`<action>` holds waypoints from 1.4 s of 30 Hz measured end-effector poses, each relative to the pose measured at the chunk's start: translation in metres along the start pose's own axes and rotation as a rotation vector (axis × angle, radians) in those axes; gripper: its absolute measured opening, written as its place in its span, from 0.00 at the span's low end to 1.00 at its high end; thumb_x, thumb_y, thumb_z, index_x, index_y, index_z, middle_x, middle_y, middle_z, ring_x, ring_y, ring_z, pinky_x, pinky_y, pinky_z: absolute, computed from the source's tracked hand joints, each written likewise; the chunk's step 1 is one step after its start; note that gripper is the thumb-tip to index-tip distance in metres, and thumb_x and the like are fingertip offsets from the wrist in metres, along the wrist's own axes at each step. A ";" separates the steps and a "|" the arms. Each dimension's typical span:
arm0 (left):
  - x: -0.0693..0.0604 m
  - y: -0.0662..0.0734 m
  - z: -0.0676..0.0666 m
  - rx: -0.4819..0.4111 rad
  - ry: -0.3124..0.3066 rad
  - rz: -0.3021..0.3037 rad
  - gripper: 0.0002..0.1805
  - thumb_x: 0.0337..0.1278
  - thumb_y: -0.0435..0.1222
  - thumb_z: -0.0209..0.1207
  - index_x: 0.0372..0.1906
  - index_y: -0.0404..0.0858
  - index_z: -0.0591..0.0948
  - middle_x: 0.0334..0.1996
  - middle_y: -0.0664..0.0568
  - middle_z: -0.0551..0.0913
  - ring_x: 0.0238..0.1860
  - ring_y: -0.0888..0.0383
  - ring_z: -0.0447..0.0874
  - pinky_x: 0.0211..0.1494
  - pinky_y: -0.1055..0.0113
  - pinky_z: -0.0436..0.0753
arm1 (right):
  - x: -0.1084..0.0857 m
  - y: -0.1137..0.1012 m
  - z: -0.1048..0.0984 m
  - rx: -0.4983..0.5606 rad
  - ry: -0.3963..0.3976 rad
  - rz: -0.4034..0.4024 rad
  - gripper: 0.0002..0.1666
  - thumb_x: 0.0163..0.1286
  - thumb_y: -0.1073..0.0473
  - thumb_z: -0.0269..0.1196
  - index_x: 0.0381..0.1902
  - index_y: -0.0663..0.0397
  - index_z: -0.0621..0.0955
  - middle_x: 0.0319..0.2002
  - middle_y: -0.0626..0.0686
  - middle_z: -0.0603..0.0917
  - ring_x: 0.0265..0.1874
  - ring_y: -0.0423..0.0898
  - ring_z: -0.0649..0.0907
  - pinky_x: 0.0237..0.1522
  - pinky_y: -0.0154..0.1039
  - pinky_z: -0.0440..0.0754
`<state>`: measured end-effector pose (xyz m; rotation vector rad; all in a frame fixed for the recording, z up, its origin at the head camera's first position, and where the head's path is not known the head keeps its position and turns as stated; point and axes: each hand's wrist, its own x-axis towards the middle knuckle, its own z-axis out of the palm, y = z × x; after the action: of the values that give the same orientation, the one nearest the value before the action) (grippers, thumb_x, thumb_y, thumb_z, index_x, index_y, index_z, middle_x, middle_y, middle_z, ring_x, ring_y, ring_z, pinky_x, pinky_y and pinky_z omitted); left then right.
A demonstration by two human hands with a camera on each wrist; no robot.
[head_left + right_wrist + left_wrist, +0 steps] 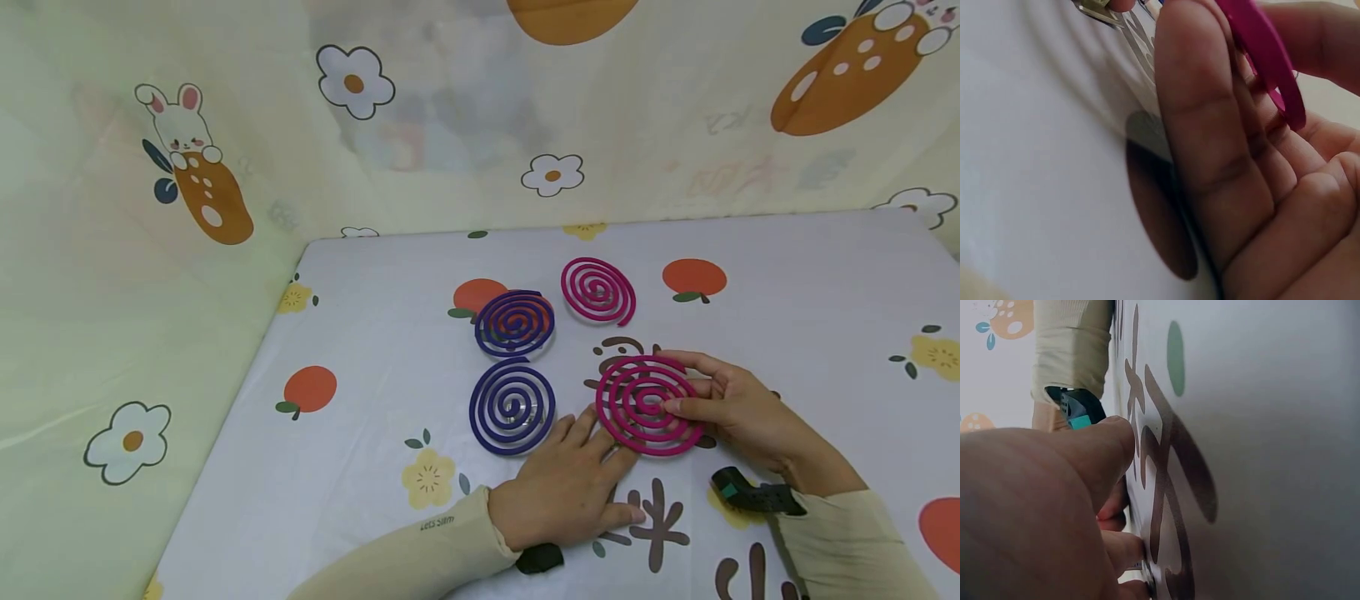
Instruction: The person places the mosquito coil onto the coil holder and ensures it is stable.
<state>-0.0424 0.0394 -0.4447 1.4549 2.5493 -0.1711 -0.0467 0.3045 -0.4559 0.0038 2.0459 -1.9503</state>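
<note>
My right hand (750, 417) pinches the right side of a pink mosquito coil (615, 429), thumb on top and fingers beneath. In the right wrist view the coil's pink edge (1272, 56) passes between thumb and fingers, raised off the cloth. Flat on the table, palm down, lies my left hand (562, 483), its outstretched fingers reaching the coil's near left edge. A thin shiny metal piece (1100, 12) shows under the coil beside a fingertip; its full shape is hidden.
Two dark blue coils (514, 323) (480, 408) stand one behind the other on the left. Another pink coil (581, 315) is at the back. The tabletop has a white printed cloth (360, 467); a patterned curtain (450, 192) rises behind. Black straps (757, 493) sit at my wrists.
</note>
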 end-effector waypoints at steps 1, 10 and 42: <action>0.000 0.000 0.000 0.002 -0.003 0.000 0.43 0.72 0.71 0.36 0.84 0.57 0.56 0.84 0.55 0.51 0.84 0.45 0.45 0.82 0.51 0.57 | 0.000 0.000 0.000 0.007 -0.007 -0.009 0.35 0.76 0.67 0.63 0.76 0.52 0.65 0.47 0.55 0.91 0.46 0.46 0.91 0.46 0.41 0.89; 0.001 -0.001 0.002 0.000 -0.012 0.000 0.44 0.72 0.71 0.36 0.85 0.56 0.53 0.84 0.55 0.52 0.84 0.46 0.43 0.82 0.51 0.55 | 0.001 0.001 0.000 0.042 0.004 -0.005 0.34 0.77 0.66 0.63 0.76 0.49 0.66 0.43 0.55 0.91 0.43 0.45 0.91 0.47 0.39 0.88; 0.003 -0.005 0.001 -0.084 -0.058 -0.026 0.45 0.72 0.71 0.37 0.86 0.56 0.48 0.86 0.56 0.44 0.85 0.47 0.37 0.83 0.52 0.51 | 0.003 -0.005 0.009 -0.069 0.049 0.075 0.43 0.75 0.59 0.67 0.79 0.61 0.59 0.47 0.52 0.91 0.44 0.46 0.91 0.44 0.40 0.89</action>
<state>-0.0481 0.0395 -0.4464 1.3666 2.4981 -0.1067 -0.0491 0.2950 -0.4521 0.1123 2.1113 -1.8520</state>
